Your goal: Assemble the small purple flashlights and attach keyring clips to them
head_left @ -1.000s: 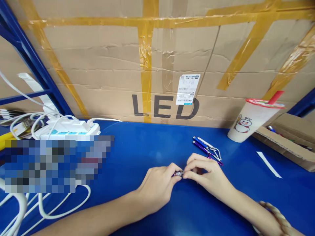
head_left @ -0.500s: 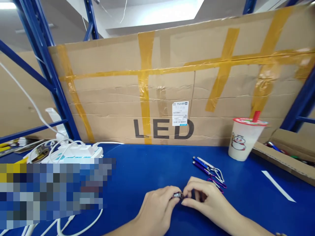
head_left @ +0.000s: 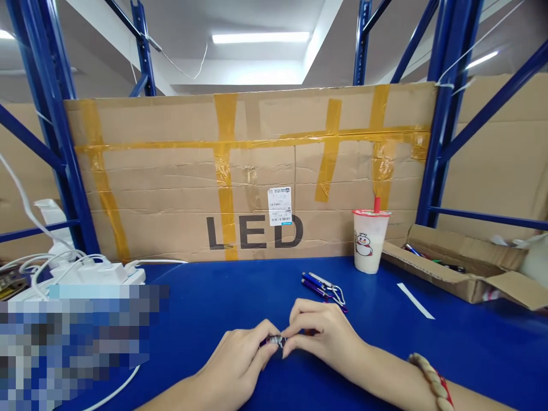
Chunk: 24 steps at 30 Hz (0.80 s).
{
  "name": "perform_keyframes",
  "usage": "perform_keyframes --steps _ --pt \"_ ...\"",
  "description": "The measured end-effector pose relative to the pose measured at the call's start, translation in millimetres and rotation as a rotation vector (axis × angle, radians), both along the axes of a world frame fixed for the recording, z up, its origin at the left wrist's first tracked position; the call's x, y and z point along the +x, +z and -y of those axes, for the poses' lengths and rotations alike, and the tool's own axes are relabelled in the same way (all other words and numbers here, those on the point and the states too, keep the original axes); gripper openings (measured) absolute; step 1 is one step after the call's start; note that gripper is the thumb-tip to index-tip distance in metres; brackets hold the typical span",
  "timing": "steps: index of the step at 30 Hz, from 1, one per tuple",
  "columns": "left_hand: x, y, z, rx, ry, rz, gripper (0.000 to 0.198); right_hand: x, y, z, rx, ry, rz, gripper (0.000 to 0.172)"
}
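My left hand (head_left: 242,357) pinches a small dark, shiny piece with a silvery end (head_left: 276,341) between thumb and fingers. Most of this piece is hidden inside the grip. My right hand (head_left: 323,331) meets it from the other side, its thumb and index fingertips closed at the silvery end. Whether those fingertips hold a separate small part, I cannot make out. Just beyond my right hand, several slim blue and purple metal sticks with carabiner clips (head_left: 321,285) lie on the blue tabletop (head_left: 205,302).
A lidded drink cup (head_left: 367,242) with a red straw stands behind on the right. Near it lie a white strip (head_left: 415,301) and an open cardboard box (head_left: 471,285). White cables and a power strip (head_left: 111,274) occupy the left. A large cardboard panel (head_left: 171,194) closes the back.
The camera view has levelled and turned right, so the cup, sticks and box appear further left. My hands stay together at the small piece, with the right fingertips closer around its end.
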<state>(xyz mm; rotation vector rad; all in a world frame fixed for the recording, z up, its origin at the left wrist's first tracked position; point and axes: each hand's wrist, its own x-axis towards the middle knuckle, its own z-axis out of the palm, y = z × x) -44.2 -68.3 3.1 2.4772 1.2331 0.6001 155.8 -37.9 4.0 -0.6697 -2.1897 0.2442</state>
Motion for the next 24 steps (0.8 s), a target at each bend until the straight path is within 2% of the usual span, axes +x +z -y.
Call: perform_keyframes --steps 5,7,9,15,17,19,22,24 --pt "-1 -4.7 -1 0.043 -0.037 -0.006 0.028 4 -1.9 -2 0.278 0.066 0.105 0.036" --pt "-1 -5.4 -2 0.044 -0.041 -0.014 0.028 4 -3.3 -2 0.296 0.071 0.108 0.036" --pt "-1 -7.0 -3 0.060 -0.051 -0.015 0.027 3 -5.6 -2 0.239 0.077 0.060 0.036" --pt "-4 -17.2 -8 0.161 -0.144 0.058 0.020 -4 -9.3 5 -0.054 0.014 -0.133 0.038" --pt "-4 -18.4 -8 0.163 -0.156 0.073 0.017 -6 -8.2 8 -0.222 -0.030 -0.194 0.039" --pt "-4 -17.2 -7 0.139 -0.152 0.094 0.017 -8 -6.6 10 -0.464 -0.050 -0.241 0.040" --pt "-2 -12.5 -6 0.073 -0.129 0.136 0.019 -9 -4.9 11 -0.823 -0.002 -0.262 0.040" --pt "-2 -9.3 -5 0.044 -0.121 0.156 0.020 -8 -5.4 10 -0.921 0.022 -0.268 0.040"
